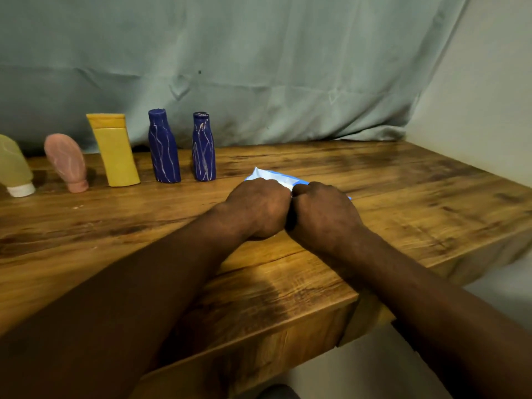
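The left hand (pixel 257 207) is balled up, knuckles forward, fingers curled down onto a blue and white packet (pixel 270 176) that lies on the table (pixel 417 203) slightly right of the middle. The fingertips are hidden behind the knuckles, so the exact pinch cannot be made out. The packet looks like thin, crinkly film: light, limp and probably a little slick, with one pointed corner sticking up beyond the left hand and a sliver of blue edge showing past the right. It should bend or tear rather than break, so the best hold is likely along its top seam, with the two grips close together. The right hand (pixel 322 210) is closed on it the same way, pressed against the left hand thumb side to thumb side. A row stands well apart to the left at the back of the table: a pale green bottle (pixel 13 165) resting on its white cap, a pink bottle (pixel 67 161) also upside down, a yellow tube (pixel 115 151) leaning slightly, then two dark blue bottles (pixel 163 146) upright, the nearer one (pixel 203 148) closest to the packet. None of them blocks the hands, though a sharp tug leftward could knock that last bottle. A grey-green cloth (pixel 230 67) hangs behind.
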